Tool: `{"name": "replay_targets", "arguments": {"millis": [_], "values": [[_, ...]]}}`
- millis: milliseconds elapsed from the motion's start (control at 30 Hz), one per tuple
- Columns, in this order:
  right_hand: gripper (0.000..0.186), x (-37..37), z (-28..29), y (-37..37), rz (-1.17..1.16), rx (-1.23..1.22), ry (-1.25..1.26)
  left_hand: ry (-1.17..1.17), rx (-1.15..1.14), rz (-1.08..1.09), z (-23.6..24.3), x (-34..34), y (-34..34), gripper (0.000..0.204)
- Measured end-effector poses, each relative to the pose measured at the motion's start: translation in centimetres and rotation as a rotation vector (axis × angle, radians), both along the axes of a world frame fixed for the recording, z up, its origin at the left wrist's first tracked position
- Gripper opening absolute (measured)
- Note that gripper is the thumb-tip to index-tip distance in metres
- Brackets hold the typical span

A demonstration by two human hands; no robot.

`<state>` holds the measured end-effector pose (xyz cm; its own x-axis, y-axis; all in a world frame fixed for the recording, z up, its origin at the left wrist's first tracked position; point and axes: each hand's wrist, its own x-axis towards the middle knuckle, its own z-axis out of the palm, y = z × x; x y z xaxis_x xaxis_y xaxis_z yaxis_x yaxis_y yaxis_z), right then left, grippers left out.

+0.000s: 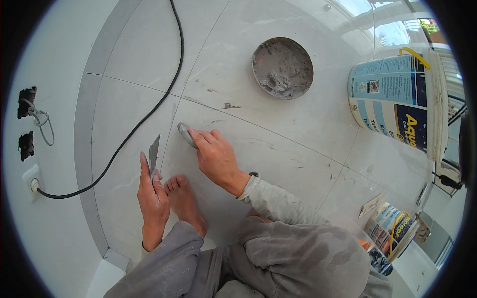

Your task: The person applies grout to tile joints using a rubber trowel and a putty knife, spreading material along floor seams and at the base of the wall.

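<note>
My left hand (153,202) is closed around a putty knife (154,153), its thin grey blade pointing up and away above the tiled floor (278,169). To the right of it, my right hand (217,160) grips a grey, rounded, pad-like piece (187,134) close to a tile joint; its exact kind I cannot make out. Thin dark joints run between the pale tiles, with grey smears and crumbs (231,106) along one of them. Beyond my right hand sits a round bowl (311,74) with lumpy grey paste (282,69) in it.
A black cable (149,116) curves across the floor from a wall socket (34,184) at left. Two wall holes (27,103) are above it, one with loose wire. A large bucket (387,94) stands far right, a smaller bucket (390,226) nearer. My bare foot (186,203) is beside my left hand.
</note>
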<state>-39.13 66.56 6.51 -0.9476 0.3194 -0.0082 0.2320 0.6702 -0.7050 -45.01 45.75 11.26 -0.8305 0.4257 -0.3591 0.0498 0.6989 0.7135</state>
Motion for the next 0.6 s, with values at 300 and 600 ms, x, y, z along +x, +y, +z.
{"name": "replay_targets", "arguments": {"millis": [300,600], "values": [[0.062,13.3,5.1,7.4,-0.554,0.335,-0.200,-0.012,0.018,0.096,-0.4,-0.3,-2.2,0.062],[0.059,-1.3,0.8,1.5,-0.162,0.043,-0.030,0.001,0.088,0.141,-0.4,-2.2,0.6,0.068]]}}
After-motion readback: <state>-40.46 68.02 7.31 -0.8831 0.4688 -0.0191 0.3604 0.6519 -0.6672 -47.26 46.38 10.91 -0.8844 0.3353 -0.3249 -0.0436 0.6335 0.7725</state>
